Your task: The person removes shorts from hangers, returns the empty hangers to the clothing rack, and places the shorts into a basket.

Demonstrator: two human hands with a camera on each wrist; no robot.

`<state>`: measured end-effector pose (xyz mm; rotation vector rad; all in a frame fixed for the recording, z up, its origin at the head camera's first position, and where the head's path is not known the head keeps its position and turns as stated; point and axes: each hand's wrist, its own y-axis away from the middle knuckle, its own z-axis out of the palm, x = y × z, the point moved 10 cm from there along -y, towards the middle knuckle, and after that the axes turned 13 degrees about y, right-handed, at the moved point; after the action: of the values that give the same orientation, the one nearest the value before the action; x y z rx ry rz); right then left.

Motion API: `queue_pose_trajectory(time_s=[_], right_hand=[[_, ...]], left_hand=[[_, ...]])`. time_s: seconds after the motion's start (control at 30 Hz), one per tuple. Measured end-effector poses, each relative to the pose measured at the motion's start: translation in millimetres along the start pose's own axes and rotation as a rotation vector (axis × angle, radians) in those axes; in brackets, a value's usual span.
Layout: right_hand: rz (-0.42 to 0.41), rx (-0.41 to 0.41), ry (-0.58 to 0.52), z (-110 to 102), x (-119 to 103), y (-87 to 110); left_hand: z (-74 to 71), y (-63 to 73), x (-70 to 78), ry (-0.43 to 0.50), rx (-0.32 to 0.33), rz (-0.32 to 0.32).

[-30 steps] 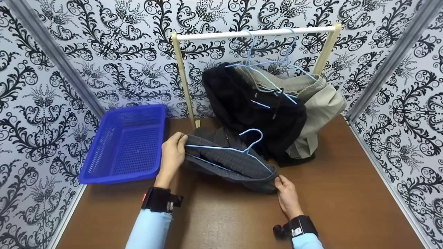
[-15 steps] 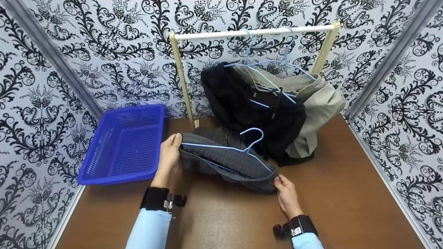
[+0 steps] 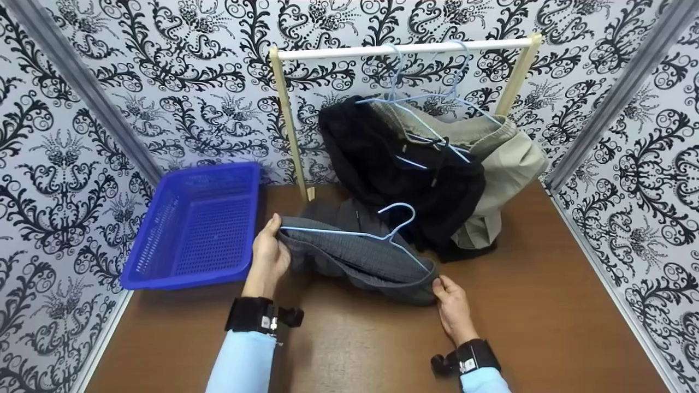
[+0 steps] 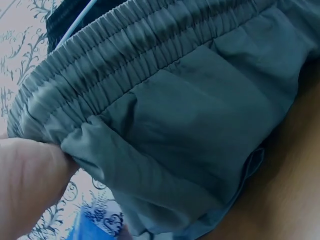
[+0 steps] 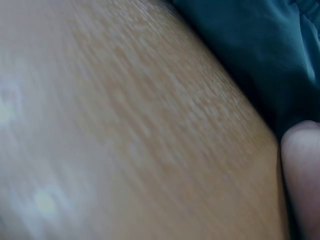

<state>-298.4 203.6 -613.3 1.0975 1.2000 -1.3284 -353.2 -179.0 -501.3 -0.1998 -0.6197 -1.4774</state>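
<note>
Head view alone shows the near hanger hook (image 3: 413, 214).

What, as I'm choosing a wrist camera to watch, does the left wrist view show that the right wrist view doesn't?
Only the left wrist view: the left hand, a long stretch of gathered waistband, a light-blue rod, probably a hanger's, some black cloth, the patterned wall and something bright blue, too partial to identify.

Only the right wrist view: part of the right hand, at the right edge.

Both: the gray garment and the brown tabletop, which fills most of the right wrist view.
</note>
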Motion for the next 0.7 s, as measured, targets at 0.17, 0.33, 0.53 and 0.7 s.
queue_pose_trajectory(time_s=[0.17,0.33,0.53,0.7], right_hand=[[-0.004,0.015,-0.003,0,-2,0.6],[0.011,0.027,0.009,0,0,-0.2],[0.012,0.042,0.028,-2,0,0.5],[-0.003,0.056,0.070,-2,-4,2.1]], left_hand=[[-2.3,2.5,-4.3,0.087,-0.019,-0.036],[-4.7,3.5,-4.3,0.148,-0.012,-0.020],[-6.0,4.1,-7.4,0.192,-0.015,-0.037],[-8.7,3.7,-12.1,0.248,-0.027,-0.053]])
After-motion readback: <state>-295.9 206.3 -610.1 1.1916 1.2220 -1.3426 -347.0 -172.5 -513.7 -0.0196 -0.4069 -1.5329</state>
